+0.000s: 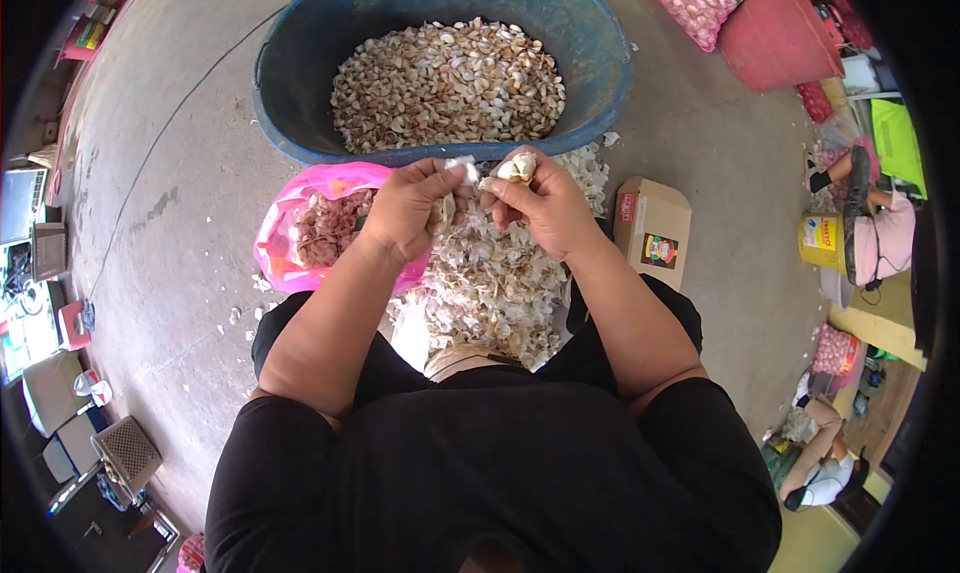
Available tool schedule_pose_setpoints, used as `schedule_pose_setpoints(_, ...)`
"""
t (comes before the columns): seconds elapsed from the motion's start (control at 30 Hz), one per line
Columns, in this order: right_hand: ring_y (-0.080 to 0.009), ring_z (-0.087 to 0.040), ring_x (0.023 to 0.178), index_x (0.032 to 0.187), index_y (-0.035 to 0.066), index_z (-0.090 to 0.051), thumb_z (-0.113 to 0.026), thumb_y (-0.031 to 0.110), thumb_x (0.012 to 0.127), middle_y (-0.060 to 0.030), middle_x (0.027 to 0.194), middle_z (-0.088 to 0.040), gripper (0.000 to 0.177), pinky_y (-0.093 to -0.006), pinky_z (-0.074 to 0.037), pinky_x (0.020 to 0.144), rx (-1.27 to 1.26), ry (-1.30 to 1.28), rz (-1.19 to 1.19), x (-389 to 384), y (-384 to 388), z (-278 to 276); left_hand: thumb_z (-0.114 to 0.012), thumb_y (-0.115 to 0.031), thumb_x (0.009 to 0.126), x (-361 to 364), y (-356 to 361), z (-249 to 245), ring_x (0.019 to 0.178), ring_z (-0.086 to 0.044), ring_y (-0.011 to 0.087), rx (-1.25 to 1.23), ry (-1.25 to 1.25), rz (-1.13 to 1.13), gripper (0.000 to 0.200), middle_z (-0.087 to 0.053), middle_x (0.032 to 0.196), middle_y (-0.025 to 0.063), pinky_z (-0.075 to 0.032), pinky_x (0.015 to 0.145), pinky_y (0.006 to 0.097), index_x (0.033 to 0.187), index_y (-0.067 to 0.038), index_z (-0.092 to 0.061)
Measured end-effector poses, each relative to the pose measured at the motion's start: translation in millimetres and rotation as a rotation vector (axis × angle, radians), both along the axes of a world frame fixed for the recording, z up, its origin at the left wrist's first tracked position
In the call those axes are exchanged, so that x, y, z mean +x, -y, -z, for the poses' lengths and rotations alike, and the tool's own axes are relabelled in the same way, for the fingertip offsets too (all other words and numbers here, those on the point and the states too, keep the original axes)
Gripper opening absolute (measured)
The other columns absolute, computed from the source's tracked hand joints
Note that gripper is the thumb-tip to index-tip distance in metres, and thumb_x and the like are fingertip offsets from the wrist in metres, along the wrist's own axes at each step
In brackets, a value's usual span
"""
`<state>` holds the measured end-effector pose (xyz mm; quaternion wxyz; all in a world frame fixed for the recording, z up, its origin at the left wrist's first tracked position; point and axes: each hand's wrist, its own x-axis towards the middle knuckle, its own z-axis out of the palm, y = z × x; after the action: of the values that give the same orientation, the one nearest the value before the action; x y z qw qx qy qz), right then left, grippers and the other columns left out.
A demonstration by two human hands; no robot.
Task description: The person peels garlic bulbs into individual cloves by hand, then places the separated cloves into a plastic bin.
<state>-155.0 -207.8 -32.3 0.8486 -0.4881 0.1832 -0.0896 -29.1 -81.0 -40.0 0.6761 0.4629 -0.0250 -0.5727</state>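
Observation:
My right hand (552, 211) is closed around a partly opened garlic bulb (517, 168), its pale cloves facing up. Close beside it, my left hand (402, 213) pinches a white scrap of garlic skin (464, 167). Something pale, perhaps cloves, shows under the left fingers, partly hidden by them. Both hands are above a thick pile of loose garlic skins (490, 288) between my knees. Just beyond them stands a large blue tub (285, 83) holding many separated garlic cloves (450, 85). Left of the pile, a pink plastic bag (283, 218) lies open with garlic bulbs (325, 228) inside.
A cardboard box (652, 235) rests on the floor at my right. Farther right are a red bucket (780, 38), net sacks of garlic (695, 8), a yellow pail (822, 238) and two seated people. A cable (160, 133) runs along the left floor, near a crate (127, 453).

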Motion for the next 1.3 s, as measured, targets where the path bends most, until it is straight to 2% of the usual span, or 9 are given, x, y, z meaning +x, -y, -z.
schedule_pose_setpoints(0.1,-0.0107,-0.053,0.051,0.083,0.002,-0.048,-0.058,0.005,0.079,-0.0061,0.070,-0.056,0.011,-0.0243,-0.043,0.046,-0.075,-0.117,-0.053,0,5,-9,-0.065,-0.019,0.076,0,-3,-2,0.073,-0.056,0.0160,0.236,1.298,0.295,0.035,-0.058,0.088,0.0114,-0.044,0.064,0.0252,0.101,0.000,-0.050)
schedule_pose_setpoints(0.23,-0.0101,-0.052,0.051,0.086,0.000,-0.050,-0.059,0.005,0.075,-0.0047,0.066,-0.055,0.015,-0.0238,-0.042,0.045,-0.277,-0.262,-0.176,1,9,-3,-0.066,-0.020,0.076,-1,1,-28,0.087,-0.054,0.0136,0.068,0.861,0.424,0.041,-0.057,0.095,0.0116,-0.044,0.073,0.0247,0.106,0.002,-0.048)
schedule_pose_setpoints(0.33,-0.0099,-0.051,0.050,0.089,-0.001,-0.052,-0.060,0.006,0.073,-0.0037,0.064,-0.054,0.019,-0.0240,-0.042,0.046,-0.456,-0.314,-0.176,1,2,-3,-0.061,-0.016,0.079,-13,5,-8,0.078,-0.054,0.0105,-0.061,1.233,0.255,0.031,-0.058,0.089,0.0088,-0.045,0.064,0.0228,0.102,0.002,-0.051)
schedule_pose_setpoints(0.4,-0.0101,-0.052,0.050,0.091,-0.001,-0.053,-0.061,0.008,0.072,-0.0033,0.064,-0.054,0.022,-0.0242,-0.042,0.046,-0.657,-0.325,-0.180,0,-1,5,-0.059,-0.014,0.081,-17,6,-1,0.073,-0.054,0.0100,0.024,1.067,0.181,0.024,-0.058,0.084,0.0070,-0.045,0.061,0.0219,0.098,0.002,-0.053)
schedule_pose_setpoints(0.53,-0.0100,-0.052,0.051,0.091,0.002,-0.054,-0.060,0.010,0.074,-0.0030,0.067,-0.055,0.020,-0.0248,-0.043,0.046,-0.299,-0.325,-0.180,-1,4,-2,-0.057,-0.010,0.082,-7,6,-16,0.067,-0.053,0.0096,0.114,0.427,0.145,0.015,-0.058,0.076,0.0045,-0.044,0.061,0.0217,0.091,0.002,-0.055)
schedule_pose_setpoints(0.7,-0.0078,-0.049,0.047,0.091,0.003,-0.051,-0.060,0.010,0.078,-0.0009,0.064,-0.053,0.017,-0.0219,-0.042,0.042,0.181,-0.331,-0.005,4,10,-23,-0.063,-0.010,0.076,-6,4,-13,0.066,-0.053,0.0080,0.112,0.906,0.188,0.017,-0.058,0.075,0.0048,-0.042,0.058,0.0203,0.085,0.002,-0.056)
schedule_pose_setpoints(0.9,-0.0060,-0.046,0.044,0.082,0.005,-0.047,-0.055,0.010,0.083,-0.0026,0.064,-0.054,0.010,-0.0192,-0.037,0.039,-0.359,-0.125,-0.249,1,6,-5,-0.068,-0.008,0.069,-5,0,-31,0.058,-0.052,0.0075,0.144,0.759,0.339,0.020,-0.058,0.070,0.0055,-0.039,0.050,0.0194,0.082,0.002,-0.056)
schedule_pose_setpoints(1.13,-0.0041,-0.045,0.042,0.079,0.004,-0.047,-0.061,0.011,0.079,-0.0002,0.059,-0.051,0.015,-0.0174,-0.035,0.036,-0.233,0.049,-0.129,-2,1,-20,-0.067,-0.010,0.073,1,-4,-26,0.048,-0.053,0.0100,-0.104,0.210,0.301,0.017,-0.057,0.061,0.0073,-0.038,0.041,0.0187,0.075,0.002,-0.055)
schedule_pose_setpoints(1.3,-0.0042,-0.045,0.042,0.081,0.004,-0.048,-0.063,0.012,0.078,0.0000,0.059,-0.051,0.017,-0.0174,-0.036,0.037,-0.305,-0.087,-0.269,-6,1,-28,-0.065,-0.010,0.075,0,-4,-16,0.048,-0.054,0.0109,-0.093,0.268,0.329,0.016,-0.057,0.060,0.0079,-0.038,0.039,0.0178,0.077,0.003,-0.055)
